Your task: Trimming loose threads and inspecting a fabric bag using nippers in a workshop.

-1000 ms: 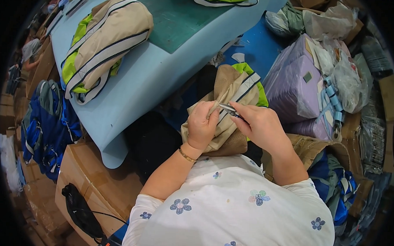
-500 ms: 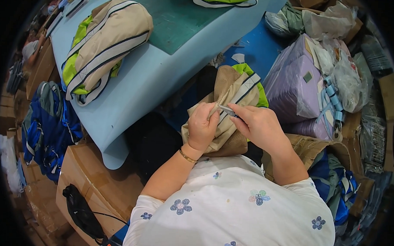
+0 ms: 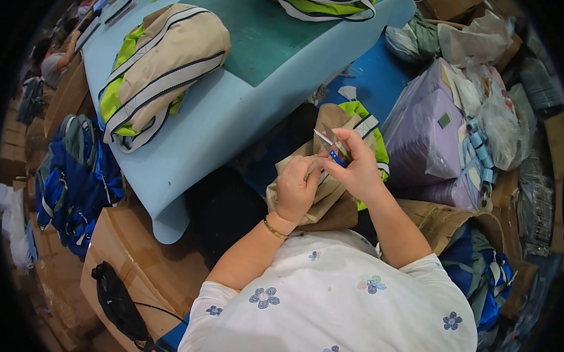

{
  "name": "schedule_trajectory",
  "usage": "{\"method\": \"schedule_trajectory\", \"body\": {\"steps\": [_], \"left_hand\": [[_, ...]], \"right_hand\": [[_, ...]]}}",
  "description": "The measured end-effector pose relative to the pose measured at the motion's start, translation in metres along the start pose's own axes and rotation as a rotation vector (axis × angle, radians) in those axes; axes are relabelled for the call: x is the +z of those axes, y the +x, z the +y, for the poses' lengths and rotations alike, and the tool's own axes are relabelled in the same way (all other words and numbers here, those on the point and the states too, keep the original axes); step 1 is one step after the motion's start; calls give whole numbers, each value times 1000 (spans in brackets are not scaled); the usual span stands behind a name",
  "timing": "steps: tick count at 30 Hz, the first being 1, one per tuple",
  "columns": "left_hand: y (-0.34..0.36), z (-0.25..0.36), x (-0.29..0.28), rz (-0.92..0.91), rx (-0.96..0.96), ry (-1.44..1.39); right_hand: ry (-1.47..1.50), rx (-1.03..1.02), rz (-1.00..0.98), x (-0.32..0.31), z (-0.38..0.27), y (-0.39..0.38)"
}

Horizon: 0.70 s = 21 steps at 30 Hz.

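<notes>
On my lap lies a beige fabric bag (image 3: pixel 328 199) with lime green panels and a white strap edged in dark trim. My left hand (image 3: pixel 296 184) is closed, pinching a fold of its beige cloth. Thread snips (image 3: pixel 336 157) with a blue part and pale metal blades are in my right hand (image 3: pixel 361 169), just above the cloth. The blades stand apart and point up and to the left. Whether a thread lies between my hands is too small to tell.
Another beige and green bag (image 3: pixel 168 63) lies on the light blue table (image 3: pixel 190 135), with a third bag (image 3: pixel 328 5) at its far edge. Blue backpacks (image 3: pixel 77 181) and a cardboard box (image 3: pixel 136 251) are at left. Plastic-wrapped purple goods (image 3: pixel 414 121) stand at right. A person (image 3: pixel 55 62) sits far left.
My right hand has lifted and turned, raising the snips off the cloth with their blades now apart. My left hand keeps its pinch on the bag. The whole view has shifted slightly.
</notes>
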<state>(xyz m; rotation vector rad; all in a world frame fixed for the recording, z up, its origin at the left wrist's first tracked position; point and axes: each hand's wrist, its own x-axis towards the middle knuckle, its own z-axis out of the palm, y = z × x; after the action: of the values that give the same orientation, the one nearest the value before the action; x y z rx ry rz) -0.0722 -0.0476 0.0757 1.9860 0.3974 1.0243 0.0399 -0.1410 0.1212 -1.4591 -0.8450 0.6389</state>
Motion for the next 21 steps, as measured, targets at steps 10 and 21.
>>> {"method": "schedule_trajectory", "body": {"steps": [10, 21], "left_hand": [[-3, -5, -4, -5, -57, -17], [-2, -1, -1, -4, 22, 26]], "right_hand": [[-249, -23, 139, -12, 4, 6], [178, 311, 4, 0, 3, -2]]}}
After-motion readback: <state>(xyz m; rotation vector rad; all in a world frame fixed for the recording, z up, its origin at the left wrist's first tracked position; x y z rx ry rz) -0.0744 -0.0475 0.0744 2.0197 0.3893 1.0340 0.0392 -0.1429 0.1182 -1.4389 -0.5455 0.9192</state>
